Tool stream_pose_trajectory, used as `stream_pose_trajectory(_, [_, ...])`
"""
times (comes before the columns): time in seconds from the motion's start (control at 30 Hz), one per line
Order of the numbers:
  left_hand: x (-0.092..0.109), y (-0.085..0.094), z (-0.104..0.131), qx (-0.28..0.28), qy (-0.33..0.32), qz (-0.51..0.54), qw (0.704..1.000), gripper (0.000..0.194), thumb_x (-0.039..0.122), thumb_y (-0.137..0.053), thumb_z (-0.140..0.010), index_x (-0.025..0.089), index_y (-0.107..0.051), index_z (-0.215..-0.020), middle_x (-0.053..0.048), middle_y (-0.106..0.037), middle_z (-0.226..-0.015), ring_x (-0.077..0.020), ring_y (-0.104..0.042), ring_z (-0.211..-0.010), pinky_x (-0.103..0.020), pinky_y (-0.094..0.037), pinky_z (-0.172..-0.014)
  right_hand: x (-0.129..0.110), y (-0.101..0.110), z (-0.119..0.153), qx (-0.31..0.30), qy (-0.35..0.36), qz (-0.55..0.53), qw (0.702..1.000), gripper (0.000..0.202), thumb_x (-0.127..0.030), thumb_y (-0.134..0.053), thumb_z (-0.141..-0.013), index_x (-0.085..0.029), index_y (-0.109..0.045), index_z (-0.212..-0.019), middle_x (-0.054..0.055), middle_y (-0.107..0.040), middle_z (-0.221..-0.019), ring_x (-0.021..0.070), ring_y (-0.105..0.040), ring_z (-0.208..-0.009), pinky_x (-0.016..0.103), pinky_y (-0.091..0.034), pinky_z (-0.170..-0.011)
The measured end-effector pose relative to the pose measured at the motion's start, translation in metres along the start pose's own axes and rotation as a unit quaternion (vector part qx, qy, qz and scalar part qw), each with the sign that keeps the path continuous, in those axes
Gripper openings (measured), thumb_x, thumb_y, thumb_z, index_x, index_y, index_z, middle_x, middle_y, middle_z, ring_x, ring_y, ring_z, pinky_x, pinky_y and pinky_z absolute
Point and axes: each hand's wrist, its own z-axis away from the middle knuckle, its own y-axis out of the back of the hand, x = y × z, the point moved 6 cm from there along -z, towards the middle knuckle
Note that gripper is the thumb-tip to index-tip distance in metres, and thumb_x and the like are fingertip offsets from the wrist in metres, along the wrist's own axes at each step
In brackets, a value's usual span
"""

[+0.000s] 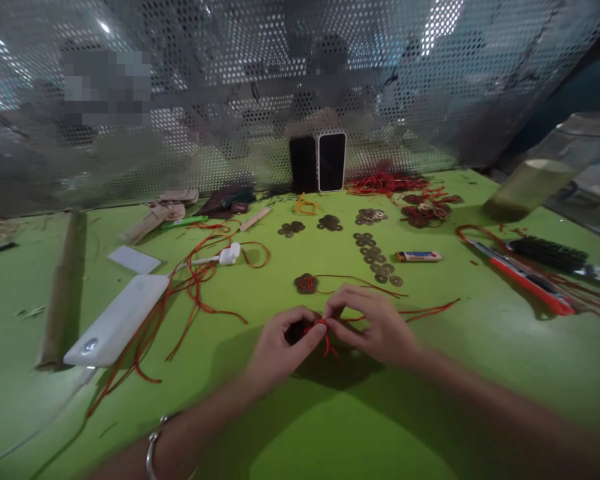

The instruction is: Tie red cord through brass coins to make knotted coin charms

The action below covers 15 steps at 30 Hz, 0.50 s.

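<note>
My left hand (279,343) is closed around a dark piece, mostly hidden, with red cord on it. My right hand (377,327) meets it with thumb and fingertips pinched on the same red cord (327,343). Short ends of the cord hang below the fingertips, and longer strands run out to the right behind my right hand. Just beyond my hands lies a cluster of dark holed coins (306,284) tied with red cord. Farther off are loose coins (373,253) in an overlapping row, with several small coin piles (329,223) behind them.
A lighter (419,257), a red utility knife (530,283) and a black brush (550,253) lie right. On the left are a white power bank (120,320), tangled orange-red cords (197,293) and a long brown strip (63,293). Two phones (332,162) lean against the perforated metal panel (205,147).
</note>
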Motion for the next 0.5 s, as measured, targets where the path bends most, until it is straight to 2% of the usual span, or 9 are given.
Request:
stream_pose_trajectory(0.13, [0.004,-0.004,0.003,-0.017,-0.009,-0.011,1.0,0.02,0.033,-0.061,-0.077,0.015,-0.058,-0.07,0.0,-0.054,-0.064,-0.0123,-0.048,-0.059,-0.023,-0.037,-0.055,0.0,0.004,-0.001,0.016,-0.003,0.011,1.0,0.004,-0.016,-0.057,-0.082,-0.02,-0.057,-0.082,0.002,-0.06,-0.08,0.0134,-0.057,-0.071,0.026,-0.05,-0.065])
stream_pose_trajectory(0.33, [0.011,-0.012,0.009,-0.067,-0.039,-0.066,0.995,0.013,0.028,-0.063,-0.077,0.016,-0.065,-0.073,-0.002,-0.062,-0.068,-0.0128,-0.052,-0.061,-0.023,-0.038,-0.056,0.009,0.019,-0.002,0.089,-0.033,0.024,0.995,0.004,-0.017,-0.053,-0.086,-0.02,-0.056,-0.086,0.004,-0.059,-0.082,0.0145,-0.057,-0.074,0.028,-0.05,-0.067])
stream_pose_trajectory(0.5, [0.003,-0.008,0.007,-0.026,0.0,-0.036,0.999,0.016,0.031,-0.065,-0.075,0.015,-0.068,-0.078,-0.004,-0.067,-0.071,-0.0144,-0.056,-0.061,-0.023,-0.041,-0.053,0.016,0.025,0.0,0.13,-0.062,0.008,0.99,0.004,-0.022,-0.051,-0.088,-0.02,-0.054,-0.088,0.004,-0.057,-0.084,0.0146,-0.056,-0.075,0.028,-0.05,-0.067])
